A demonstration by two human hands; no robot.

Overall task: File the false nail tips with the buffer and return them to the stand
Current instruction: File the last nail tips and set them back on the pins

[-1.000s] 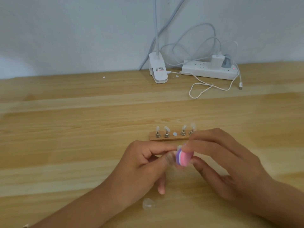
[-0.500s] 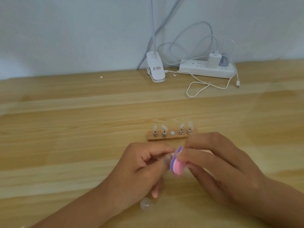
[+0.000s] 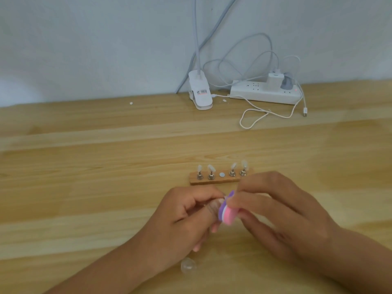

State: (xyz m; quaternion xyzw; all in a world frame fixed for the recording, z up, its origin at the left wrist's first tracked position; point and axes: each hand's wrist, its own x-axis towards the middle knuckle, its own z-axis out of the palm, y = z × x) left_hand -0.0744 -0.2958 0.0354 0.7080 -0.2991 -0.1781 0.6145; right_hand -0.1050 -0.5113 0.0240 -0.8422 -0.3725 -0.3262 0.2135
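Observation:
A small wooden stand (image 3: 216, 180) lies on the table with several clear nail tips (image 3: 233, 166) upright on metal holders and one bare round spot in its middle. Just in front of it, my right hand (image 3: 282, 217) grips a pink and purple buffer (image 3: 227, 211) between thumb and fingers. My left hand (image 3: 186, 217) pinches a small nail tip against the buffer's purple face; the tip itself is mostly hidden by my fingertips.
A clear small plastic piece (image 3: 188, 266) lies on the table under my left wrist. At the back by the wall are a white lamp clip (image 3: 200, 92), a white power strip (image 3: 265, 93) and a loose white cable (image 3: 267, 113).
The buffer has slid down and tilted in my right hand, showing more of its purple face against the tip. The view shifted slightly left and up.

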